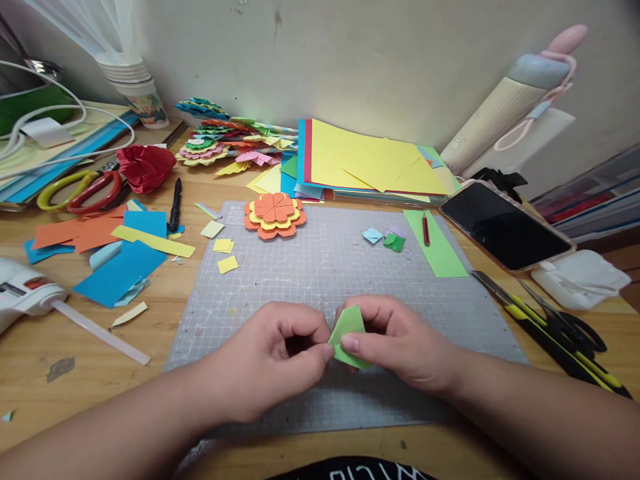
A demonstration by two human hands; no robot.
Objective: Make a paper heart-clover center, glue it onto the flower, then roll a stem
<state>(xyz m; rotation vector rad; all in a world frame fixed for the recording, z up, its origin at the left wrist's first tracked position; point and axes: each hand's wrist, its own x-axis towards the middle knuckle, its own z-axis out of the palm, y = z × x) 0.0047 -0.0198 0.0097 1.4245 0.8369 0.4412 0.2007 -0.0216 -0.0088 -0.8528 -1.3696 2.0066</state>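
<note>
A small folded piece of light green paper (354,325) is held up over the grey cutting mat (280,287). My right hand (407,343) pinches it, the thumb lying on its near face and the fingers behind. At its lower left edge, my left hand (283,360) closes thumb and forefinger on the paper's corner. Beyond my hands on the mat lies a layered orange and yellow paper flower (275,215). Small folded pieces, one light blue (373,235) and one dark green (395,242), lie further right.
Scissors (565,320) and a yellow-black utility knife (540,333) lie at right, near a phone (507,223). A pencil (426,230) rests on a green strip (440,253). At left are a glue gun (30,290) and blue paper scraps (123,270). Coloured sheets (370,157) stand behind.
</note>
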